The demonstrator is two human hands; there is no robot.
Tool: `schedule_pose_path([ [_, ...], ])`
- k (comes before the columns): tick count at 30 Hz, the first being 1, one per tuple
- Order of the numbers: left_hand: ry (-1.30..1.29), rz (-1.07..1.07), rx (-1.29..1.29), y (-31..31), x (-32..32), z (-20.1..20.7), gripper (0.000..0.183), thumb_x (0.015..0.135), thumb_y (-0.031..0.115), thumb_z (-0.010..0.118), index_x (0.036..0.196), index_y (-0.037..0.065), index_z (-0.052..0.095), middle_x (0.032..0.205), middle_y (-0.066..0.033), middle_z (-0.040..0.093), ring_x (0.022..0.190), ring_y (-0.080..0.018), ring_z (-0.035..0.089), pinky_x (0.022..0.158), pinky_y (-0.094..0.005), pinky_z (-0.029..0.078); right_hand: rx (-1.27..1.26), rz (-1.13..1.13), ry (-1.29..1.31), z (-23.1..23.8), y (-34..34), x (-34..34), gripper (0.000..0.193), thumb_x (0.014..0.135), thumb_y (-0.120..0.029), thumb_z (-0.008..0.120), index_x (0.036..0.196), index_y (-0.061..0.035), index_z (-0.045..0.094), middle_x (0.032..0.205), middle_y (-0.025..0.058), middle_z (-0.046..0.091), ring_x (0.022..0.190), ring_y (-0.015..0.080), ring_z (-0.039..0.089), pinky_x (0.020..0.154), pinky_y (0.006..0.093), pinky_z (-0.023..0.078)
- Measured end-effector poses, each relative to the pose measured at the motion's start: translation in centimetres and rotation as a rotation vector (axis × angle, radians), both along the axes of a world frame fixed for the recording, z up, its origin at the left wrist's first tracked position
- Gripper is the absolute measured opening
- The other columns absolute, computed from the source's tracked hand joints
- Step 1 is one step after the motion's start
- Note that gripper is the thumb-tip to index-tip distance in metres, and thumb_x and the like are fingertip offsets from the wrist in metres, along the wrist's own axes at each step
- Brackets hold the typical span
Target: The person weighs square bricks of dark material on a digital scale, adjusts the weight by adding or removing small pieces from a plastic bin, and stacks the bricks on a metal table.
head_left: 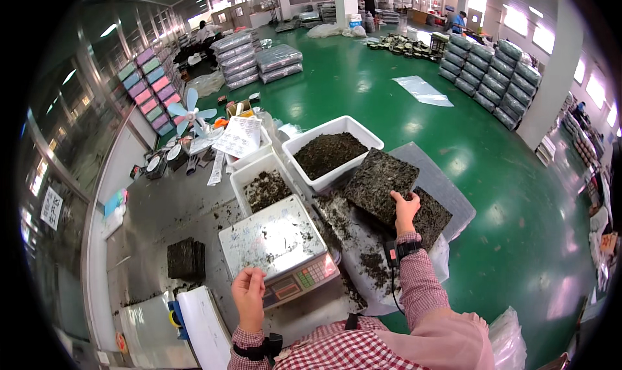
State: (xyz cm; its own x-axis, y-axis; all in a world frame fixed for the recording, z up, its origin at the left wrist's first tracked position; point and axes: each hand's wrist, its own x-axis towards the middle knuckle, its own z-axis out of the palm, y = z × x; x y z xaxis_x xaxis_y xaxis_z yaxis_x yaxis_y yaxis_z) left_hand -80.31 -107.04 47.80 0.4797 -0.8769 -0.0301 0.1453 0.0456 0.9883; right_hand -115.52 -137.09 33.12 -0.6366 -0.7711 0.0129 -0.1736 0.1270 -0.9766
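Observation:
My right hand (406,211) grips the near edge of an upper stack of dark dried seaweed sheets (378,181), its fingers bent at the edge. Partly beneath it lies another seaweed stack (430,220). At the front edge of a digital scale (275,234), my left hand (249,293) is closed in a pinch; anything between its fingertips is too small to make out. Dark flakes dot the scale's metal plate. A smaller block of seaweed sheets (186,258) sits on the metal table, left of the scale.
Beyond the scale stand a white tub (334,127) of dark crumbs and a smaller white bin (241,176). A blue-bladed fan (192,111) and papers (238,135) occupy the table's far end. A clipboard (202,318) lies near left. Wrapped bales (492,72) line the green floor.

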Motion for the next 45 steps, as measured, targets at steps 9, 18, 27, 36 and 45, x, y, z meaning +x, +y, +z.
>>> schedule_pose_path([
  [9, 0.011, 0.056, -0.076, 5.6, 6.6, -1.1, 0.015, 0.098, 0.015, 0.060, 0.096, 0.001, 0.062, 0.072, 0.0020, 0.054, 0.061, -0.0042, 0.045, 0.055, -0.0197, 0.035, -0.342, 0.236, -0.234, 10.8, 7.1, 8.9, 0.070, 0.080, -0.015, 0.078, 0.136, 0.0036, 0.040, 0.123, 0.0148, 0.056, 0.108, 0.0223, 0.058, 0.093, 0.0314, 0.046],
  [18, 0.811, -0.233, -0.195, 10.0, 16.6, -4.8, 0.068, 0.100, 0.049, 0.049, 0.147, 0.002, 0.036, 0.145, -0.0136, 0.047, 0.130, -0.0240, 0.050, 0.106, -0.0432, 0.045, 0.241, 1.313, -0.577, 13.9, 23.0, 31.6, 0.062, 0.085, -0.018, 0.075, 0.133, 0.0068, 0.045, 0.115, 0.0155, 0.064, 0.098, 0.0186, 0.065, 0.083, 0.0301, 0.054],
  [27, 0.253, -0.042, -0.267, 14.2, 20.1, -6.1, 0.084, 0.087, 0.052, 0.068, 0.146, 0.003, 0.033, 0.139, -0.0085, 0.050, 0.124, -0.0217, 0.053, 0.103, -0.0367, 0.047, -0.466, 1.259, 0.492, 12.7, 36.2, 41.5, 0.100, 0.063, -0.038, 0.089, 0.141, 0.0020, 0.040, 0.130, 0.0262, 0.047, 0.122, 0.0420, 0.044, 0.106, 0.0479, 0.037],
  [36, 0.456, 0.036, -0.249, 16.9, 25.0, -8.6, 0.083, 0.091, 0.057, 0.058, 0.149, 0.004, 0.032, 0.144, -0.0118, 0.048, 0.127, -0.0278, 0.053, 0.105, -0.0429, 0.048, -0.378, 1.011, -0.052, 9.7, 25.3, 35.2, 0.043, 0.094, -0.005, 0.057, 0.136, -0.0034, 0.051, 0.082, -0.0024, 0.053, 0.068, 0.0055, 0.044, 0.060, 0.0214, 0.040],
  [45, 0.473, 0.054, -0.124, 16.9, 20.9, -6.9, 0.083, 0.092, 0.070, 0.038, 0.150, 0.010, 0.034, 0.145, -0.0093, 0.048, 0.131, -0.0279, 0.049, 0.109, -0.0449, 0.043, -0.538, 1.086, 0.294, 7.8, 24.0, 35.8, 0.030, 0.083, -0.016, 0.073, 0.110, -0.0033, 0.067, 0.108, 0.0148, 0.065, 0.102, 0.0315, 0.061, 0.088, 0.0410, 0.050],
])
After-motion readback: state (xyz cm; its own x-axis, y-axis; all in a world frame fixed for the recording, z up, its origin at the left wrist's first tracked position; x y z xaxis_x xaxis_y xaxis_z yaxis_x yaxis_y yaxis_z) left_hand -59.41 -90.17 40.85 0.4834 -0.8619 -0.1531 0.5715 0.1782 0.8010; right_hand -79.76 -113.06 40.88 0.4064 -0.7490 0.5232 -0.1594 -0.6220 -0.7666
